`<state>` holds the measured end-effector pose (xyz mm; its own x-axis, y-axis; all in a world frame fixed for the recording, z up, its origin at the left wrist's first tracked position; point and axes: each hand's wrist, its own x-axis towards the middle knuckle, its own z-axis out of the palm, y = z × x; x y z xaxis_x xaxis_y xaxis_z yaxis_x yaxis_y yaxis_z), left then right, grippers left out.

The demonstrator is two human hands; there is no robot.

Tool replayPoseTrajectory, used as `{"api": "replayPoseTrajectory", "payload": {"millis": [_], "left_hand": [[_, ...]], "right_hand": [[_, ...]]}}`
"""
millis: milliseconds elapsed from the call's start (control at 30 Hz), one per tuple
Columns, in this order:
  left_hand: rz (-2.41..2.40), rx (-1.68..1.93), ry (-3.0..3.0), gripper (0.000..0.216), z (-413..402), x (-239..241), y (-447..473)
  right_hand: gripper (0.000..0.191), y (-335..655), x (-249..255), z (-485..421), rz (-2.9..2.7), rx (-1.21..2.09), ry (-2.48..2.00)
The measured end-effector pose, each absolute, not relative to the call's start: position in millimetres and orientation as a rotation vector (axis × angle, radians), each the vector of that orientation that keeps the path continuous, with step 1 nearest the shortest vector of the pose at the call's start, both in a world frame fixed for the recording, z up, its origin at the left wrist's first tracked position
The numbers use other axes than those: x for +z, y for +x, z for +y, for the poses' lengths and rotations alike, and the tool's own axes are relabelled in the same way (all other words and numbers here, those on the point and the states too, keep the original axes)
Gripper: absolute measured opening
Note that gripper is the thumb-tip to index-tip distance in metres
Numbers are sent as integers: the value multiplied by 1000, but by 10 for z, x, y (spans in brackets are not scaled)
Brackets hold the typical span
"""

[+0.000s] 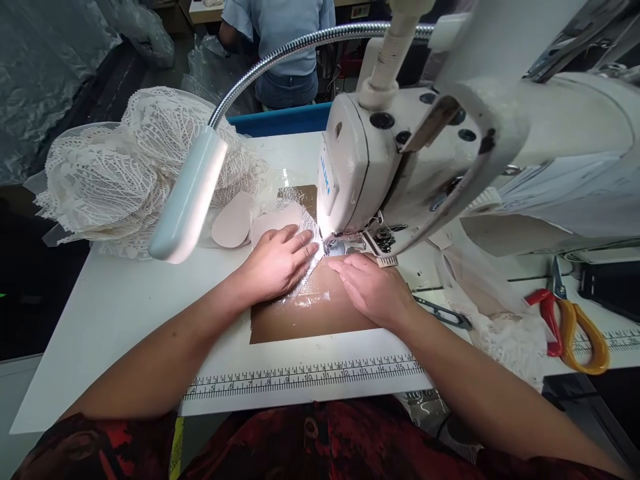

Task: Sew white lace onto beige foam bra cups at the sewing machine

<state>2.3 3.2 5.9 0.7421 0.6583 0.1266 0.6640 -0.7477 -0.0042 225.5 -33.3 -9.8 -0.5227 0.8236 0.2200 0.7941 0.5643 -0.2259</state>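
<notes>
My left hand lies flat, fingers stretched forward, on a piece of white lace beside the needle area of a white sewing machine. Under that lace is a pale, smooth cup-shaped piece. My right hand is just right of the needle, its fingers pressed together near the lace edge; whatever they may pinch is too small to make out. Both hands rest over a brown sheet fixed to the machine bed. Another pale rounded piece lies left of my left hand.
A heap of white lace cups stands at the left. A lamp on a bent metal neck hangs over the table. At the right are scissors, dark thread snips and lace scraps. A person sits beyond the table.
</notes>
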Motion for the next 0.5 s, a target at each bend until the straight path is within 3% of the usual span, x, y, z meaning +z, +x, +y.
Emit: {"api": "replayPoseTrajectory", "payload": {"millis": [267,500], "left_hand": [[-1207,12,-2918,39,-186,326,-1],[-1014,-261,-3179,31,-132,250,73]], "right_hand": [[35,2310,-90,-361,-2451,59,-1379],[30,2342,-73,-393,-2531,157,-1074]]}}
